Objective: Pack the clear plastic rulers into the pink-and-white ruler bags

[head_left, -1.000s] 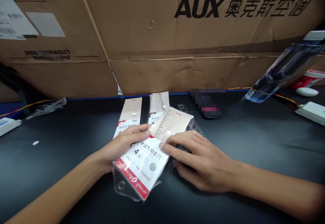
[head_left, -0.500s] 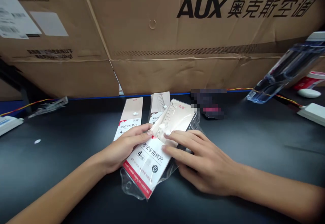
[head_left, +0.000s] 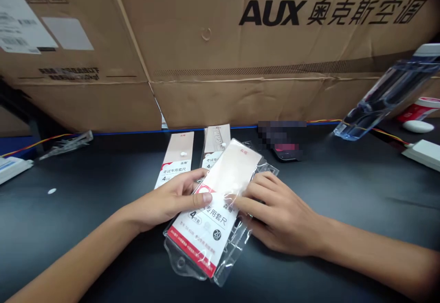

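1. Leftmost, a white plastic-cased object (head_left: 14,170) is cut off by the picture's edge; beside it, a small clear bundle (head_left: 68,145) is laid on the black tabletop (head_left: 103,170), and nearer the front a small white oval piece (head_left: 52,191) is seen.
2. The ruler-set pack (head_left: 206,229) is clamped by the left hand (head_left: 165,202), its thumb pressed on the printed front and its other fingers partly hidden. The pack is held tilted above the tabletop, between the two hands, with its red band turned toward the wearer.
3. Behind the left hand, a second ruler pack (head_left: 179,149) is laid flat, its lower end covered; just right of it, a third ruler pack (head_left: 217,140) is partly hidden by the held one.
4. The held pack's right side is touched by fingers of the right hand (head_left: 280,211), where clear plastic (head_left: 237,248) is spread; whether it is gripped cannot be told.
5. Farther right, a dark object (head_left: 287,149) is partly pixelated, and a clear bottle (head_left: 385,94) is seen slanted near a red-and-white container (head_left: 421,109), a white oval object (head_left: 418,126) and a white block (head_left: 424,152).
6. Across the back, everything is bordered by a cardboard box (head_left: 206,60) marked "AUX".
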Motion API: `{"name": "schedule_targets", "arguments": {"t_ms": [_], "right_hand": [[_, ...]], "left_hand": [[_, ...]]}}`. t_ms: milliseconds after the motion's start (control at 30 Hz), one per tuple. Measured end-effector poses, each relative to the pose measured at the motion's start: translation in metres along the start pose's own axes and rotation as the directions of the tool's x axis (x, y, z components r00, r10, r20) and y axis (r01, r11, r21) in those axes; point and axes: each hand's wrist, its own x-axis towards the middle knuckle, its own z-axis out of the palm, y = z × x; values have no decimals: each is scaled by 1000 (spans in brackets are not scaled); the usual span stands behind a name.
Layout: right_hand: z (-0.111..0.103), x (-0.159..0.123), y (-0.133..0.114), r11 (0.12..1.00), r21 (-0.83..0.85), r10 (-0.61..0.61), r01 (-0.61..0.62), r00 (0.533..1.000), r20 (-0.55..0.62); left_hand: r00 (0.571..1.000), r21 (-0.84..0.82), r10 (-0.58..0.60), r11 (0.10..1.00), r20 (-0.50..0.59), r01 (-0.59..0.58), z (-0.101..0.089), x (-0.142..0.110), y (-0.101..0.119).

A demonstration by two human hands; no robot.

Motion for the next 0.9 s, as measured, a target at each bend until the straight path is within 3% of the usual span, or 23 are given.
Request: {"name": "schedule_targets", "arguments": {"t_ms": [133,200,333,400,467,533,600,700,767,900], "right_hand": [[-1,-2,3,1000,-12,-22,21,1000,-8],[-2,-2,4,1000,-11,-27,27,1000,-14],[-1,-2,7,999,9,-34,34,999,-2],[1,-2,7,999,28,-43,42,999,28],[2,-2,7,998,47,-42,39,997,65],[2,-2,5,998,63,-24,18,995,95],[1,-1,4,997,75,0,-9,993,116],[0,-1,4,995,91,25,-38,991,134],[-1,-1,4,993,104,33,-47,990,136],[0,-1,5,989,129,47,-67,987,154]], "left_hand": [[990,74,81,995,-118,-73,-16,-13,17],[953,96,203,978,-225,-185,-23,-21,29],[752,215,397,918,-526,-334,-37,-27,45],[666,304,420,907,-616,-291,-45,-23,43],[619,396,409,903,-670,-167,-55,-15,33],[622,527,408,850,-669,10,-66,-6,20],[623,698,456,685,-635,211,-77,2,7],[655,775,477,566,-586,281,-85,6,-3],[650,758,484,611,-585,228,-84,6,-2],[624,543,416,839,-662,17,-69,3,8]]}}
